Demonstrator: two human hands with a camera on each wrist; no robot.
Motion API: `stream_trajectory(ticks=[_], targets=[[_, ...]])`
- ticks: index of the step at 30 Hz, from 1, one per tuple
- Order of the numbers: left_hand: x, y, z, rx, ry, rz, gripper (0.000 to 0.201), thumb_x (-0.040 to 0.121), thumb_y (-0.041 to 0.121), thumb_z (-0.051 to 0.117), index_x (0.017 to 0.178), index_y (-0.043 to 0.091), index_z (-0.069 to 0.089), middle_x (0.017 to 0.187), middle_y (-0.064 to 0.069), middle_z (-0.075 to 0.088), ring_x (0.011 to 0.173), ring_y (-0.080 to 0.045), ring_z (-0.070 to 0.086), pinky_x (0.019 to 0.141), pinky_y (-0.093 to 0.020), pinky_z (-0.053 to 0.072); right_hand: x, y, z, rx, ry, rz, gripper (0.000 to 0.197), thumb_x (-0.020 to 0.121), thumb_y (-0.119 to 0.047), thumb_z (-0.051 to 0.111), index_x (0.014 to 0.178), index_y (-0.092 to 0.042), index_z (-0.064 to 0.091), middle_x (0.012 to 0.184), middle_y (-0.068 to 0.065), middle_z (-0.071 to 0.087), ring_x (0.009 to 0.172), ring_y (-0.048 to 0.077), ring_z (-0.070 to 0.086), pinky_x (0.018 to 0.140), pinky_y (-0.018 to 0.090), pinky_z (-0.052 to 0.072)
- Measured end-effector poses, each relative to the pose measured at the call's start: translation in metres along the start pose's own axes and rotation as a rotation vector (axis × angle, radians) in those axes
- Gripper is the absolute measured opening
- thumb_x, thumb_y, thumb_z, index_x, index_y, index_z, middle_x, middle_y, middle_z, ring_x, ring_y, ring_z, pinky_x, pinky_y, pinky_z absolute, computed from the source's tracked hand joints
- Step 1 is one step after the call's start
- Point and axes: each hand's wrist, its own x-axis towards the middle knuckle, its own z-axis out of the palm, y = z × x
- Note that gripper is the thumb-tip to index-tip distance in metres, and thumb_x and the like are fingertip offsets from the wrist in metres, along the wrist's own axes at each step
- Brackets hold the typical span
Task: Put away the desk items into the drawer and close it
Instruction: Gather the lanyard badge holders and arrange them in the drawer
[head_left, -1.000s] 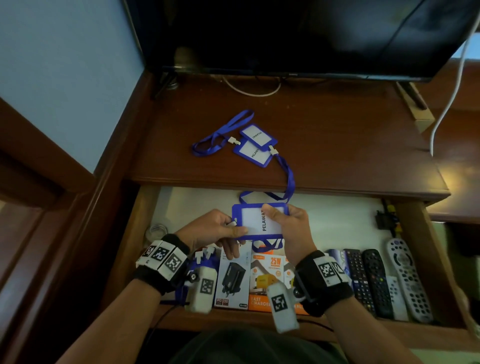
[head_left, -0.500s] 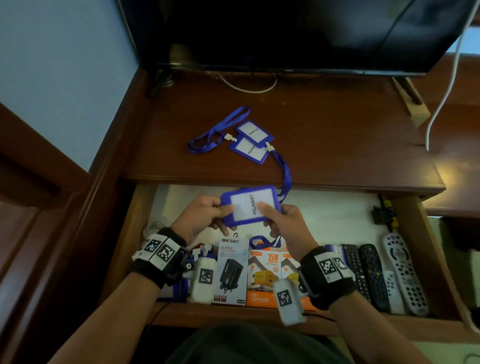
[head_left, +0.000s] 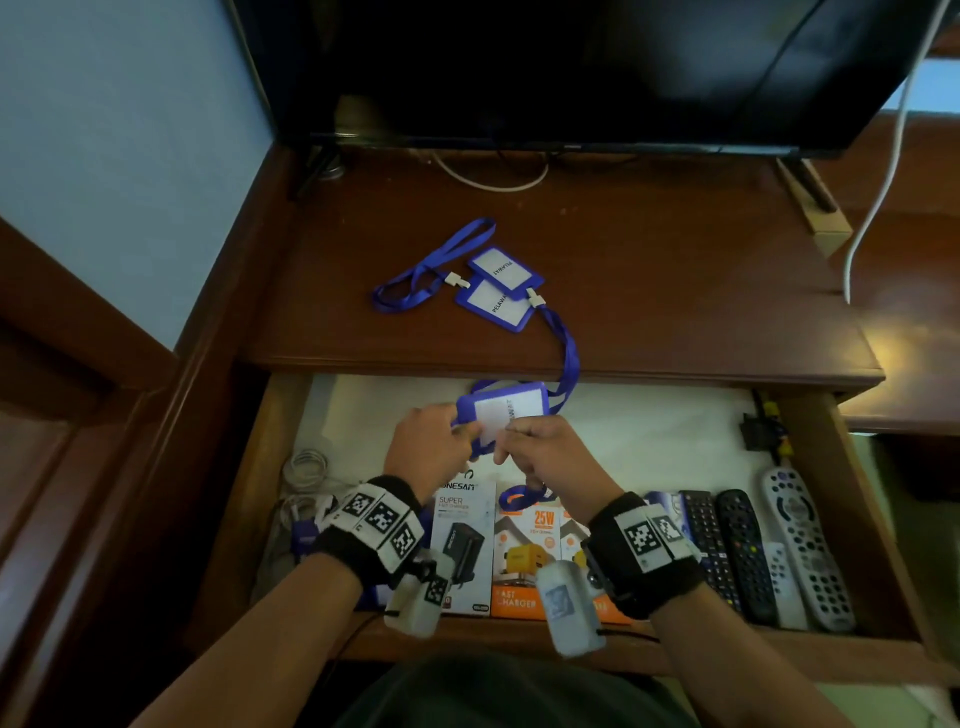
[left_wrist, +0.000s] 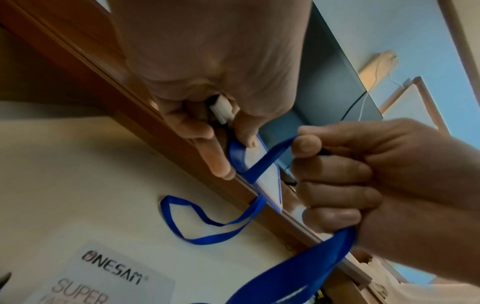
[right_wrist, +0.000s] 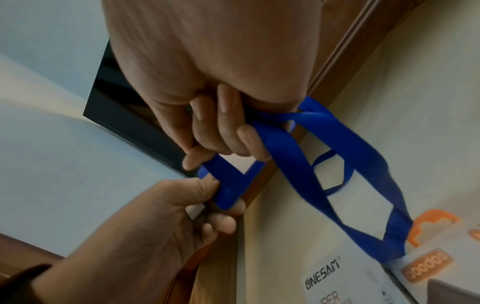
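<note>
Head view showed both hands meeting over the open drawer (head_left: 244, 499), holding a blue badge holder (head_left: 506, 410) between them just below the desk's front edge. The holder was a blue-framed rectangle with a white card inside, printed in dark letters that appeared to read "PELAWAT", though the word was partly covered by fingers. The left hand (head_left: 428, 447) pinched the holder's left end; in the left wrist view its thumb and fingers (left_wrist: 205, 131) were closed around the white plastic clip (left_wrist: 221, 111) at that end. The right hand (head_left: 550, 457) gripped the holder's near edge with its fingers curled, and the blue lanyard (right_wrist: 306, 164) ran through that grip. From there the ribbon hung in loose loops down onto the charger boxes.

Two more badge holders (head_left: 501, 288) of the same kind lay overlapping on the desk top (head_left: 675, 291), their lanyards trailing; one ribbon ran over the front edge toward the held badge.

Inside the drawer, a white "ONESAM" charger box (head_left: 465, 551) sat beside an orange fast-charger box (head_left: 530, 561), with several remote controls (head_left: 748, 556) lined up to the right and coiled white cable (head_left: 306, 467) at the left. A dark television (head_left: 571, 67) stood at the back of the desk.
</note>
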Motion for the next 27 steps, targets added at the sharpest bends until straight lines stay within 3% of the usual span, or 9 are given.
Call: stream_trajectory(ticks=[3,7,11,13,16,18,20,24,27], targets=[[-0.001,-0.003,0.005,0.059,-0.070,0.014,0.020,0.089,0.034,0.057,0.081,0.017,0.064,0.072,-0.002,0.069,0.066,-0.018,0.068,0.072,-0.039,0.056,-0.001,0.001,-0.006,-0.050,0.021,0.003,0.029,0.092,-0.006,0.051,0.065,-0.004,0.062,0.041,-0.011,0.033,0.041,0.005,0.026,0.042,0.017,0.025],[-0.005,-0.002,0.001,0.011,-0.266,0.053,0.018,0.091,0.032,0.062,0.081,0.017,0.066,0.073,0.001,0.068,0.058,-0.008,0.066,0.060,-0.025,0.052,-0.004,0.002,-0.012,-0.096,-0.028,-0.015,0.029,0.094,-0.004,0.051,0.068,0.001,0.059,0.045,-0.010,0.046,0.038,0.000,0.039,0.044,0.009,0.031],[-0.004,-0.008,-0.006,-0.033,-0.378,0.048,0.018,0.088,0.031,0.066,0.076,0.018,0.066,0.071,0.001,0.068,0.055,-0.006,0.060,0.055,-0.022,0.044,0.004,0.012,-0.012,-0.402,-0.011,-0.112,0.034,0.090,-0.017,0.063,0.056,-0.016,0.061,0.059,0.002,0.058,0.057,0.010,0.051,0.064,0.026,0.042],[-0.004,-0.009,-0.010,-0.043,-0.447,0.046,0.017,0.089,0.031,0.065,0.078,0.018,0.067,0.076,-0.001,0.069,0.059,-0.008,0.059,0.056,-0.022,0.044,0.006,0.012,-0.013,-0.566,0.027,-0.159,0.032,0.087,-0.027,0.068,0.058,-0.014,0.061,0.058,0.000,0.056,0.054,0.009,0.047,0.060,0.025,0.040],[-0.005,-0.007,-0.019,-0.084,-0.521,0.064,0.019,0.089,0.029,0.065,0.084,0.012,0.071,0.076,-0.006,0.071,0.051,-0.006,0.053,0.053,-0.020,0.042,0.007,0.003,-0.018,-0.667,0.057,-0.231,0.034,0.083,-0.034,0.071,0.065,-0.006,0.062,0.059,-0.001,0.053,0.054,0.008,0.046,0.055,0.024,0.038],[-0.004,-0.005,-0.027,-0.114,-0.568,0.072,0.016,0.090,0.024,0.064,0.080,0.013,0.070,0.067,0.001,0.069,0.048,-0.003,0.054,0.053,-0.020,0.043,0.008,-0.001,-0.022,-0.605,0.007,-0.231,0.032,0.083,-0.030,0.072,0.064,-0.006,0.062,0.061,0.002,0.056,0.055,0.009,0.048,0.056,0.026,0.040],[-0.002,-0.005,-0.034,-0.096,-0.631,0.093,0.015,0.091,0.019,0.063,0.080,0.012,0.069,0.066,0.002,0.068,0.050,-0.002,0.056,0.058,-0.021,0.044,0.008,-0.001,-0.026,-0.470,-0.072,-0.199,0.032,0.083,-0.026,0.072,0.057,-0.014,0.058,0.055,-0.004,0.052,0.051,0.005,0.045,0.052,0.018,0.037],[0.000,-0.007,-0.043,-0.067,-0.742,0.114,0.014,0.092,0.013,0.059,0.091,0.004,0.069,0.090,-0.016,0.072,0.073,-0.009,0.063,0.071,-0.020,0.046,0.006,0.004,-0.028,-0.274,-0.136,-0.118,0.037,0.086,-0.022,0.070,0.056,-0.012,0.050,0.050,-0.004,0.046,0.045,0.004,0.041,0.048,0.013,0.034],[-0.001,-0.007,-0.044,-0.162,-0.800,0.119,0.012,0.092,0.010,0.058,0.086,0.008,0.068,0.091,-0.023,0.069,0.073,-0.014,0.062,0.070,-0.021,0.046,0.005,0.011,-0.026,-0.085,-0.161,-0.043,0.034,0.087,-0.022,0.069,0.059,-0.010,0.051,0.053,0.003,0.049,0.046,0.010,0.046,0.048,0.018,0.037]])
